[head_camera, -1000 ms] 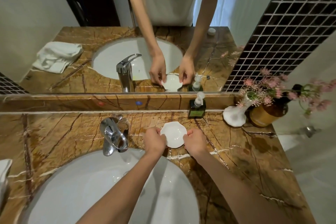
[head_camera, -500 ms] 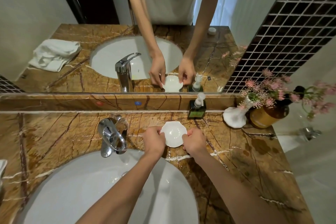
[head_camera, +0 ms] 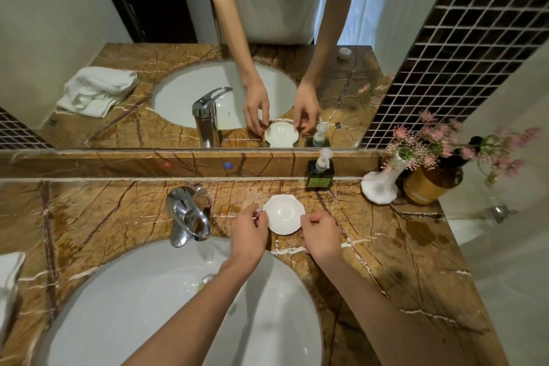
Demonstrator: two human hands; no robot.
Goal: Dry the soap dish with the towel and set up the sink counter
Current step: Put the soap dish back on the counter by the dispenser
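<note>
The white scalloped soap dish [head_camera: 283,214] sits on the brown marble counter [head_camera: 386,246], behind the basin and in front of the soap dispenser. My left hand [head_camera: 249,232] holds the dish's left rim with curled fingertips. My right hand [head_camera: 320,235] holds its right rim the same way. The white towel [head_camera: 9,282] lies at the far left edge of the counter, mostly out of frame. The mirror shows it crumpled there.
A chrome faucet [head_camera: 187,214] stands left of the dish, above the white sink basin [head_camera: 148,306]. A dark green soap dispenser [head_camera: 320,172] stands at the backsplash. A white vase [head_camera: 380,187] and a brown flower pot [head_camera: 430,184] fill the back right corner.
</note>
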